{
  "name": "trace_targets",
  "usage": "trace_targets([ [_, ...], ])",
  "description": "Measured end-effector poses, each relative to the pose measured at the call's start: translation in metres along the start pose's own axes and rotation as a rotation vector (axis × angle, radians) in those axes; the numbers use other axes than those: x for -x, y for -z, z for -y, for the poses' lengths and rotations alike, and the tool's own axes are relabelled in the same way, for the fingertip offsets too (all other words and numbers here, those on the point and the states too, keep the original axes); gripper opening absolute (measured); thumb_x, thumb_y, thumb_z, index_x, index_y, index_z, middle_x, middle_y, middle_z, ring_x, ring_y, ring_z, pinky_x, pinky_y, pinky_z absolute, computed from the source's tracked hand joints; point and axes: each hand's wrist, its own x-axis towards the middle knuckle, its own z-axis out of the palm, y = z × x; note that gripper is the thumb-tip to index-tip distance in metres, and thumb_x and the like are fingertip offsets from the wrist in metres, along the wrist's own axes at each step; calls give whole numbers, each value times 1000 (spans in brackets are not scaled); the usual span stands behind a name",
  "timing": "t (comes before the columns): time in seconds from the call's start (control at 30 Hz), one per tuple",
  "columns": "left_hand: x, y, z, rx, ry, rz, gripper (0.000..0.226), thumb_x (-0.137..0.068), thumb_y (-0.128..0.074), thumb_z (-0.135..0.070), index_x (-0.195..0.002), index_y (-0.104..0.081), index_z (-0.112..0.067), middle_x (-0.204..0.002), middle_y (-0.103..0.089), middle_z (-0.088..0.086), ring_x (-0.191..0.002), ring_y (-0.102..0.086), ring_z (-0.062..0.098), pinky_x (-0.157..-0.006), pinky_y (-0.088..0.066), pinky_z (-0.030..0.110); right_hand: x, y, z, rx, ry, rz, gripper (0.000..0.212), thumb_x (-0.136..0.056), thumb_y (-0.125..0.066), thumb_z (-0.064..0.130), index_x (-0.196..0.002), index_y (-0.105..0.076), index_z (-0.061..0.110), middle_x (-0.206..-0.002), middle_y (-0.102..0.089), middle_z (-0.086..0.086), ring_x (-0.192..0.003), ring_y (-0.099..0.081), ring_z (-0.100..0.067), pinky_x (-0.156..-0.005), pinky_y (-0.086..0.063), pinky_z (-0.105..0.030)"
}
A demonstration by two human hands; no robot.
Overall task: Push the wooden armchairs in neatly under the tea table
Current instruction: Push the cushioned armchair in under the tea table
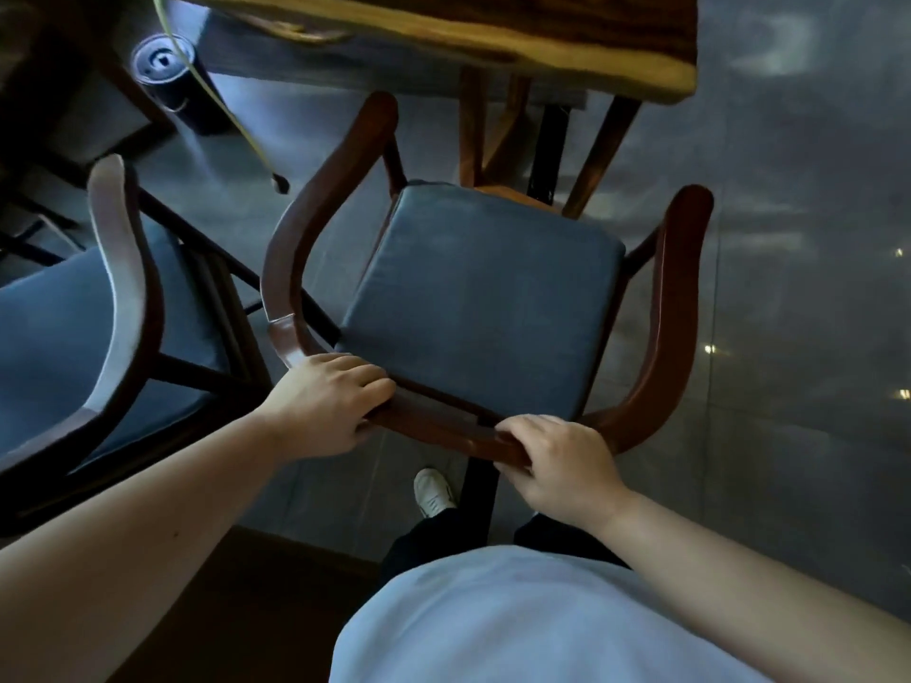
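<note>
Left hand point(329, 404) and right hand point(557, 463) curled shut over the armchair point(485, 293) back rail, fingers on top, thumbs beneath; seat front just reaching the table point(443, 32) edge beyond; second chair point(118, 288) at left

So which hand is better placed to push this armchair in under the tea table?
Neither alone: left hand and right hand both grip the armchair backrest, either side of centre. Probably push with both toward the tea table.

person wearing pale blue-white top point(517, 628); arms showing bare, no sleeves; dark trousers point(424, 539); white shoe point(434, 491) showing
</note>
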Motion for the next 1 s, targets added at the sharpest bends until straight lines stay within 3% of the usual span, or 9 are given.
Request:
trace_targets([
  [0.13, -4, -4, 8, 44, -95, -62, 37, -81, -51, -44, -100, -69, -18, -105, -71, 0, -95, -66, 24, -78, -56, 38, 10, -10, -4, 69, -59, -68, 37, -77, -75, 28, -111, -65, 18, -117, -66, -2, -107, -61, -21, -85, -51, -36],
  [0.2, -4, -5, 10, 58, -106, -61, 36, -82, -49, -46, -93, -69, -19, -97, -73, -1, -86, -68, 24, -67, -57, 37, 8, -11, -6, 98, -58, -85, 34, -78, -74, 33, -107, -67, 18, -113, -69, -1, -100, -65, -22, -80, -54, -36],
  [0.27, -5, -7, 12, 68, -102, -44, 35, -83, -47, -49, -86, -67, -20, -82, -71, -3, -71, -67, 24, -58, -55, 35, 3, -8, -14, 165, 30, -78, 28, -81, -66, 42, -95, -68, 18, -92, -73, 1, -79, -69, -22, -62, -56, -34],
  [0.37, -8, -8, 12, 76, -74, -69, 36, -82, -47, -51, -81, -65, -20, -73, -69, -4, -63, -65, 26, -56, -54, 36, -1, -2, -25, 190, 114, -26, 27, -85, -62, 44, -89, -65, 18, -79, -71, 3, -69, -68, -21, -50, -52, -36],
  [0.47, -24, -3, 8, 99, -71, -136, 33, -80, -48, -49, -75, -60, -19, -66, -65, -4, -57, -62, 27, -51, -51, 33, -6, 13, -39, 209, 130, -32, 25, -84, -66, 43, -89, -65, 18, -79, -71, 4, -70, -69, -19, -50, -53, -37],
  [0.8, -81, -2, -49, 98, 35, -191, 28, -74, -44, -43, -64, -54, -19, -54, -57, -3, -44, -55, 27, -42, -40, 29, -5, 64, -108, 263, 184, -27, 43, -93, -44, 53, -89, -68, 17, -79, -73, 1, -70, -70, -21, -52, -56, -35],
  [1.0, -89, -4, -45, 33, 1, -136, 27, -74, -64, -45, -67, -55, -19, -56, -57, -6, -47, -57, 23, -41, -33, 25, -4, 65, -121, 263, 163, -38, 30, -82, -58, 51, -88, -65, 22, -79, -72, 5, -70, -68, -22, -52, -54, -37],
])
